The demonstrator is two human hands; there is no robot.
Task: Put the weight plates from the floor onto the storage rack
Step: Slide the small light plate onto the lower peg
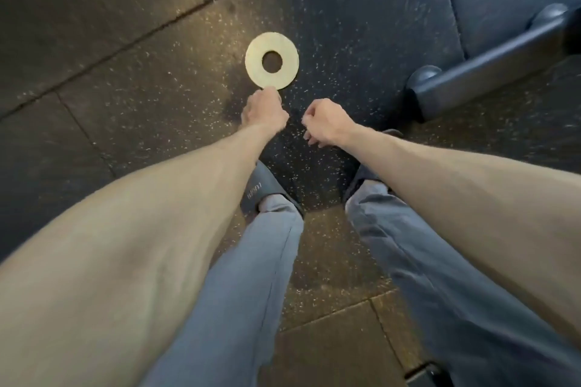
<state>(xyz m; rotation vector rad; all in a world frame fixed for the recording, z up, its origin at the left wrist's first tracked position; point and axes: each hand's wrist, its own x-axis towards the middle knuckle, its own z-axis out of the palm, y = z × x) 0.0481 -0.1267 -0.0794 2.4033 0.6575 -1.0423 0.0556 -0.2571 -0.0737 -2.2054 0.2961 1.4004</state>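
Pale against the speckled rubber floor, the weight plate lies flat just ahead of both hands. I see the left hand down at its near rim — fingertips seem to touch it, but whether they grip I cannot tell. The right hand hangs beside, fingers loosely curled, holding nothing — a dark tube lies further right.

Seen from above, a person in loose grey-blue trousers, creased down both legs, and dark slip-on slides. The left strap carries pale lettering too blurred to read, and the right slide is mostly hidden under the hem. The forearms, left hand and right hand are bare.
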